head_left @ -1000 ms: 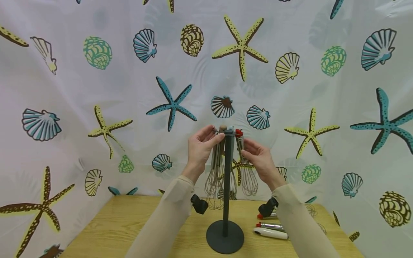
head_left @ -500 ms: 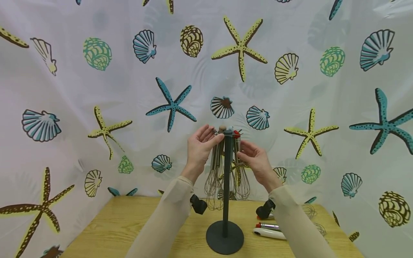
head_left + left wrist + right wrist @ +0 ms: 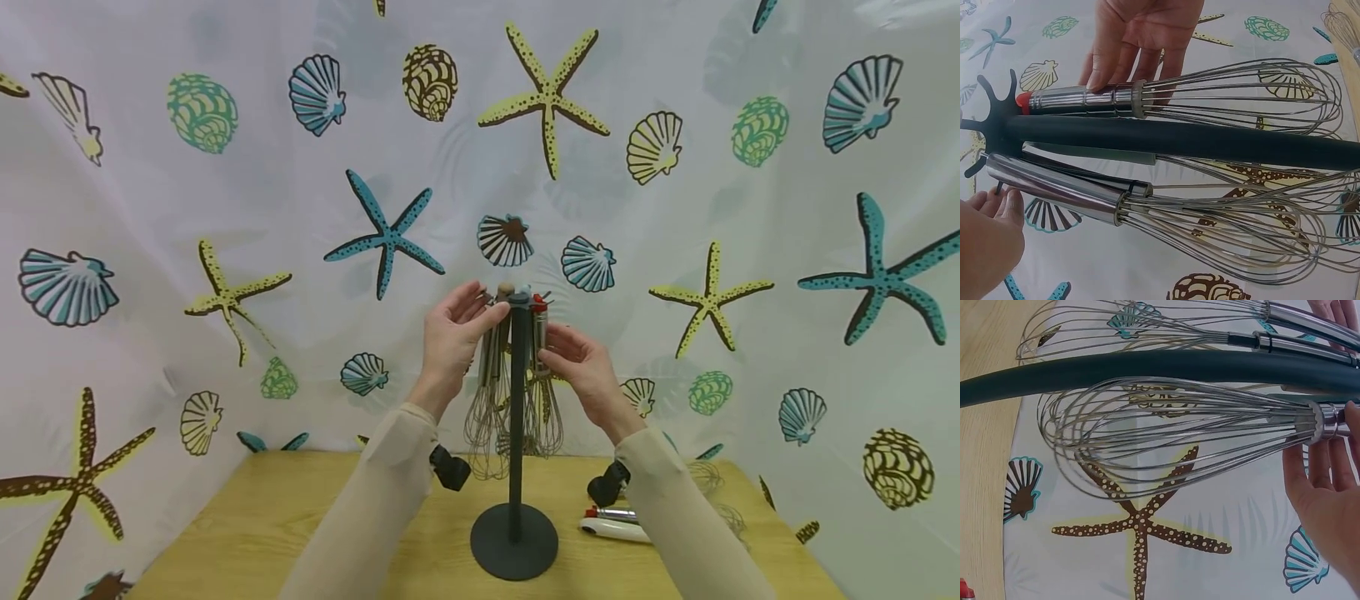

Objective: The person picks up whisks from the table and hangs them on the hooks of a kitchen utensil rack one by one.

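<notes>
A dark stand (image 3: 517,417) with a round base and a hooked top (image 3: 999,119) rises in the middle, several whisks hanging around it. My left hand (image 3: 452,342) holds the hooked top, thumb at the front and fingers behind. My right hand (image 3: 581,367) pinches the steel handle of a red-tipped whisk (image 3: 1085,99) between thumb and fingers; its red end is right at a hook. The wire loops (image 3: 1166,434) of this whisk hang down beside the pole. Left of the pole hangs a whisk with a smooth steel handle (image 3: 1054,187), close to my left fingers.
On the wooden table (image 3: 300,517), right of the base, lie a white-handled utensil (image 3: 617,530) and a red-tipped whisk (image 3: 611,513), partly behind my right sleeve. A curtain (image 3: 420,333) printed with shells and starfish stands behind and at both sides.
My right hand has brought the red-tipped whisk left toward the pole, and it hangs straighter than before. My left hand keeps its place on the stand. The head view has shifted slightly.
</notes>
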Motion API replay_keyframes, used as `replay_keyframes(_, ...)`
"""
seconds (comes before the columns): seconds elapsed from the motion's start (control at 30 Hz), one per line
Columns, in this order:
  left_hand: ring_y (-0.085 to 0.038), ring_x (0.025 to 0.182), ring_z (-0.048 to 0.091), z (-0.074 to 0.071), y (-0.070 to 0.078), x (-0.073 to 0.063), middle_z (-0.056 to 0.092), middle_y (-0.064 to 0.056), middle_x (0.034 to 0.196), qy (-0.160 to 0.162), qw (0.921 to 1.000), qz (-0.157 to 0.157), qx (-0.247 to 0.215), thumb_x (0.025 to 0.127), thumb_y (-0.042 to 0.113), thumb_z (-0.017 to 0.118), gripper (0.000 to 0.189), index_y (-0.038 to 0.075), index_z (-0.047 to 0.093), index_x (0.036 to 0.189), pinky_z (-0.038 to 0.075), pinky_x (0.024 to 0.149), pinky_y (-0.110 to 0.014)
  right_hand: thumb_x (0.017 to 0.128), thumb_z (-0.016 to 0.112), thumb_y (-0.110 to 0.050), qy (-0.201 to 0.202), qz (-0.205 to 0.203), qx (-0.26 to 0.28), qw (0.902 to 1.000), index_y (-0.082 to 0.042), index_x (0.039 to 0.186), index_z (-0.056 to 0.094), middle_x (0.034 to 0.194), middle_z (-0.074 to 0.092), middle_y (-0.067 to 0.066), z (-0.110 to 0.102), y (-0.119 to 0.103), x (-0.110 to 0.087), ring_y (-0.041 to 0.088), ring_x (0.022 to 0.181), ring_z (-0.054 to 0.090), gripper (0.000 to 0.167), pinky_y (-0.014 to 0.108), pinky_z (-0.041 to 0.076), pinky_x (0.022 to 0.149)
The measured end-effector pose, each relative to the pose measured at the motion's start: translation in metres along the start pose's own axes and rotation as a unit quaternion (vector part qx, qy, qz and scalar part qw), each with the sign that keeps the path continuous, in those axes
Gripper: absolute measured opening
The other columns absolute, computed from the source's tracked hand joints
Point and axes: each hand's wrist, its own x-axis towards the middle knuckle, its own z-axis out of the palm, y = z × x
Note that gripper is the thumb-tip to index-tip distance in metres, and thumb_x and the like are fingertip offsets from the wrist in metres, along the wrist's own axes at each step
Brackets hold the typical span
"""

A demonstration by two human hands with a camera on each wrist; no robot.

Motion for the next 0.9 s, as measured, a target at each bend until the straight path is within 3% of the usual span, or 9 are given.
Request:
replay_keyframes(0.2,-0.018,0.129,0.055,-0.001,0.0,-0.001,0.058,-0.006,0.139,0.007,0.9999,-0.001,0.013,0.086,0.021,0.077,0.056,0.012,0.057,0.137,0.045,0.106,-0.032,0.096,0.063,-0.007,0.0,0.009,0.007,0.9999,-0.005,0.14,0.053,0.14,0.055,0.016,-0.003,0.005,-0.006,0.009,0.111,0.062,0.045,0.033,0.054,0.094)
replay_keyframes(0.47,-0.024,0.133,0.052,-0.003,-0.002,-0.002,0.058,-0.006,0.14,0.01,0.9999,0.006,0.011,0.087,0.023,0.077,0.048,0.011,0.064,0.131,0.045,0.107,-0.031,0.096,0.063,-0.01,-0.004,0.026,0.008,0.9996,-0.002,0.139,0.053,0.137,0.057,0.016,-0.009,0.015,-0.02,0.008,0.111,0.063,0.045,0.032,0.053,0.097)
replay_keyframes(0.7,-0.014,0.133,0.051,-0.003,-0.001,0.0,0.054,-0.003,0.145,0.009,0.9998,0.006,0.014,0.087,0.022,0.076,0.044,0.012,0.066,0.128,0.043,0.107,-0.026,0.096,0.064,-0.01,-0.004,0.027,0.033,0.9991,0.001,0.136,0.053,0.138,0.055,0.023,-0.018,0.022,-0.029,0.01,0.112,0.063,0.043,0.03,0.054,0.095)
replay_keyframes(0.9,-0.018,0.137,0.047,-0.004,-0.002,0.0,0.053,-0.002,0.146,0.0,0.9998,0.009,0.018,0.087,0.022,0.076,0.044,0.007,0.066,0.127,0.042,0.11,-0.034,0.096,0.064,-0.009,0.01,0.046,0.064,0.9969,0.004,0.136,0.052,0.128,0.063,0.014,-0.023,0.03,-0.037,0.011,0.112,0.065,0.044,0.031,0.053,0.095)
